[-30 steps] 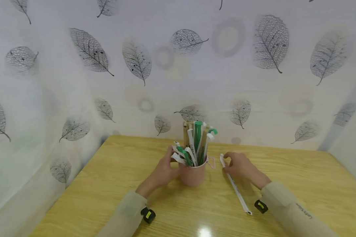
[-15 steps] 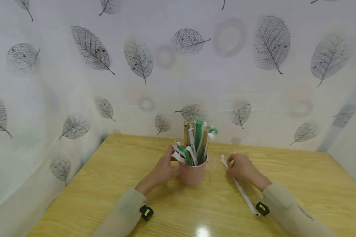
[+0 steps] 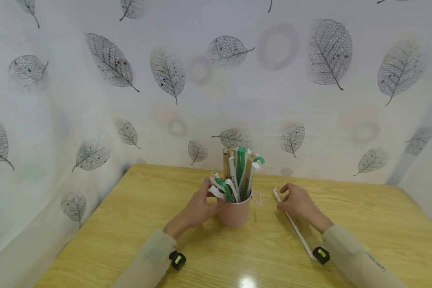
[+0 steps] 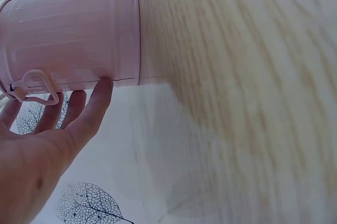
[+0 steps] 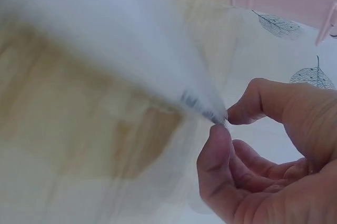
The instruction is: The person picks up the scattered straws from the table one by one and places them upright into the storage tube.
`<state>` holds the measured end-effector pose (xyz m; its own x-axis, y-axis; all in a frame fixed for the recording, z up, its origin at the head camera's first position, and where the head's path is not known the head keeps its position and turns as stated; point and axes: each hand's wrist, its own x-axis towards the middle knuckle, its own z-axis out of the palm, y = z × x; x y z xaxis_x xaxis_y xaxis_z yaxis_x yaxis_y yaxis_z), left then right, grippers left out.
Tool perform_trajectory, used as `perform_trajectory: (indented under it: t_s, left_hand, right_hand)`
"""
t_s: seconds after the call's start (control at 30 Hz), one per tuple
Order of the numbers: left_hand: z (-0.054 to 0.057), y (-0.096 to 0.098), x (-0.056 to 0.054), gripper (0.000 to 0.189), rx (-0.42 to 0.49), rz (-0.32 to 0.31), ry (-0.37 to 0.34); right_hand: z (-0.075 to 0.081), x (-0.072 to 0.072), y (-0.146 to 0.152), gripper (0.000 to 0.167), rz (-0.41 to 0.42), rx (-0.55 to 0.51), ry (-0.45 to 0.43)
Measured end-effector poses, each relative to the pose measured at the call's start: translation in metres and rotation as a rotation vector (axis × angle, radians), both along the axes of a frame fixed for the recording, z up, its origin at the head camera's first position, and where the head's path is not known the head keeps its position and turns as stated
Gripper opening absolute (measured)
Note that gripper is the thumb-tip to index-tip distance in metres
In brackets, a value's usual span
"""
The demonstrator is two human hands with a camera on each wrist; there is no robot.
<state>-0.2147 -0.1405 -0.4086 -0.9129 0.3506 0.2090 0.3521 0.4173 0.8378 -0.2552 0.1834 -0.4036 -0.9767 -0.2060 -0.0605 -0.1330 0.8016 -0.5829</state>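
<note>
A pink bucket-shaped cup [image 3: 234, 216] with small wire handles stands upright on the table, filled with several white, green and brown wrapped straws [image 3: 240, 170]. My left hand [image 3: 194, 210] holds the cup's left side, its fingertips against the pink wall [image 4: 68, 34] in the left wrist view. To the right of the cup, my right hand [image 3: 299, 203] pinches a long white wrapped straw [image 3: 299, 232] between thumb and index finger, near its far end. Dark print shows on this straw [image 5: 158, 50] in the right wrist view, where its near part is blurred.
The wooden table [image 3: 147, 256] meets a pale leaf-patterned backdrop [image 3: 216, 100] behind and at both sides. A black wrist device [image 3: 177, 260] sits on the left sleeve and another black device [image 3: 321, 255] on the right.
My right hand has shifted a little right with the white straw, whose near end now reaches the right wrist device. The straw has turned edge-on. My left hand stays on the cup.
</note>
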Motion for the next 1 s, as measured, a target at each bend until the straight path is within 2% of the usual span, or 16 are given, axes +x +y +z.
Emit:
perform_trajectory:
  t_s: [0.2, 0.33, 0.43, 0.67, 0.83, 1.0]
  left_hand:
    - [0.000, 0.000, 0.001, 0.054, 0.007, 0.011, -0.011]
    - [-0.001, 0.000, 0.000, 0.053, 0.012, 0.009, -0.014]
    - [-0.001, 0.000, 0.000, 0.053, 0.017, 0.006, -0.012]
    - [-0.003, -0.001, 0.000, 0.051, 0.025, -0.008, 0.008]
    - [-0.002, -0.001, 0.001, 0.051, 0.024, -0.005, 0.012]
    - [-0.002, -0.001, 0.000, 0.052, 0.020, -0.003, 0.003]
  right_hand:
    - [0.009, 0.003, -0.001, 0.054, -0.013, -0.049, -0.015]
    - [0.017, 0.004, 0.000, 0.052, -0.011, -0.081, 0.034]
    - [0.027, 0.004, 0.001, 0.057, -0.002, -0.116, 0.084]
    - [0.052, 0.009, 0.005, 0.076, 0.004, -0.167, 0.327]
    - [0.061, 0.014, 0.006, 0.064, -0.008, -0.222, 0.511]
    - [0.067, 0.019, 0.003, 0.051, -0.004, -0.325, 0.638]
